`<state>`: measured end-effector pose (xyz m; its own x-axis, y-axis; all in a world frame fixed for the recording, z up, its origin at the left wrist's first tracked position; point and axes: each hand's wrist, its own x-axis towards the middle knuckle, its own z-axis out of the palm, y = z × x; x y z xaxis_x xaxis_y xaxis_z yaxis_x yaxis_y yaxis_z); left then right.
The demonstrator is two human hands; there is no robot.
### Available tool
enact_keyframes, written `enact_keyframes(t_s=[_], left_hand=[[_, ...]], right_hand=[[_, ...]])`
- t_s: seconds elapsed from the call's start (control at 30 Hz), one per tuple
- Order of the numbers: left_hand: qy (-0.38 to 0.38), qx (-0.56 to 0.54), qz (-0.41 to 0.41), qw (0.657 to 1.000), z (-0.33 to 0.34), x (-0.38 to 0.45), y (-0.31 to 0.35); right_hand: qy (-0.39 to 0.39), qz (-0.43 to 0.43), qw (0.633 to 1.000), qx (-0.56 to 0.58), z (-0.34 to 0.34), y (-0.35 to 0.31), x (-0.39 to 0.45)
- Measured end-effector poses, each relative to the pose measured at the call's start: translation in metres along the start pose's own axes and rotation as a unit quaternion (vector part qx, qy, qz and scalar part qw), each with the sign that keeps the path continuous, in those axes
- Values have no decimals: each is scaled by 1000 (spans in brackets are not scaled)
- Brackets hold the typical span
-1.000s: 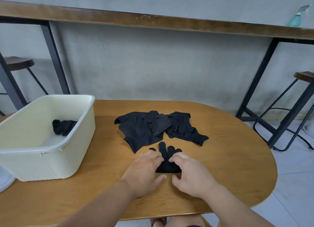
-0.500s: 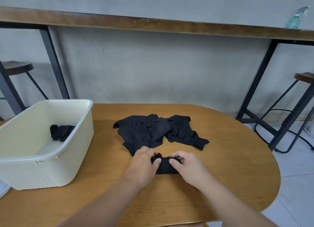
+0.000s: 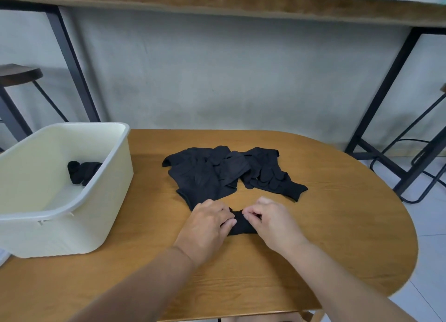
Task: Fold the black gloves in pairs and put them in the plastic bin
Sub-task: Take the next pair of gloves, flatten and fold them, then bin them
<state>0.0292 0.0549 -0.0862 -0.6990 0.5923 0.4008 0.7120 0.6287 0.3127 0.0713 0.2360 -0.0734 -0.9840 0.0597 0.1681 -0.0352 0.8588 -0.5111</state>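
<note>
Folding the glove pair [image 3: 240,222] at the table's [image 3: 337,225] 6 o'clock, left hand [image 3: 207,225] and right hand [image 3: 270,222] pinch it; its fingers, flat 1 second ago, are now rolled under, nearly ready for the plastic bin [image 3: 115,177] at 9 o'clock.

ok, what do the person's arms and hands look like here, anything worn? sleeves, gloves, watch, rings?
Both forearms are bare up to the frame edge: no sleeves in view. The left hand and right hand are bare too, without gloves. No watch, wristband or ring shows on the visible sides, though fingers are partly curled under, so a ring cannot be fully ruled out.
</note>
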Motion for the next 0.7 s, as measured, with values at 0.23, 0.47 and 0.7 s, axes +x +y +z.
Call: enact_keyframes(t_s=[0.23, 0.47, 0.7], left_hand=[[-57, -14, -26, 998, -11, 0, 3], [-181, 64, -24, 981, -45, 5, 16], [-124, 100, -21, 987, -151, 31, 9]], right_hand=[[-56, -36, 997, -49, -15, -9, -8], [-91, -110, 965, -220, -27, -37, -6], [-65, -129, 973, -180, -73, -114, 19]])
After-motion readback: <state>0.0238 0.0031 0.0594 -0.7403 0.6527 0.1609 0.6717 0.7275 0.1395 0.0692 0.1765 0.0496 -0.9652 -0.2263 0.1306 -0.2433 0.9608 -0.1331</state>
